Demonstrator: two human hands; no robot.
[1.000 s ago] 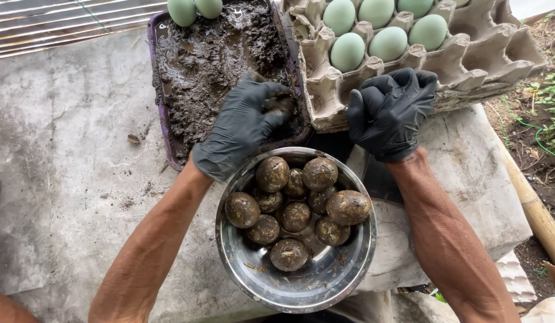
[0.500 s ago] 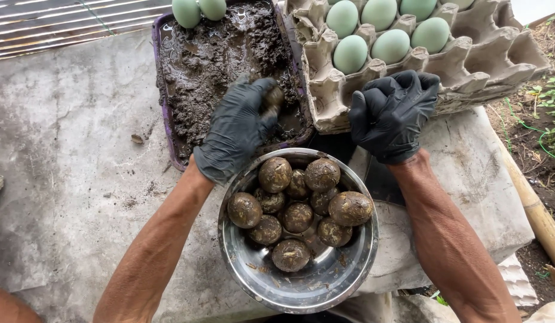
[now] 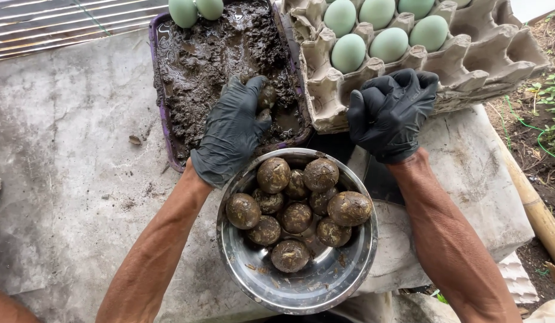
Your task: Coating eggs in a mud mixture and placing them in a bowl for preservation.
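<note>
Working outdoors at a rough grey concrete slab (image 3: 62,179), you have corrugated metal sheeting (image 3: 56,24) beyond its far edge and bare soil with a bamboo pole (image 3: 537,209) and sparse green weeds to your right. A purple tray (image 3: 160,90) of wet dark mud sits on the slab, with two clean pale green eggs (image 3: 196,9) at its far rim. Just beside it on the right, a grey cardboard egg carton (image 3: 493,54) holds more pale green eggs (image 3: 373,30) in its cups, the nearer cups bare. Nearest you, a round steel bowl (image 3: 259,281) holds about ten mud-coated eggs (image 3: 298,209) heaped together.

Your left hand (image 3: 232,128), in a black glove, reaches into the near right corner of the mud tray, its fingers curled around a mud-covered egg (image 3: 265,96) that it grasps against the sludge. Your right hand (image 3: 391,110), also black-gloved, is clenched into a loose fist that holds nothing visible, its fingers resting against the carton's near edge.
</note>
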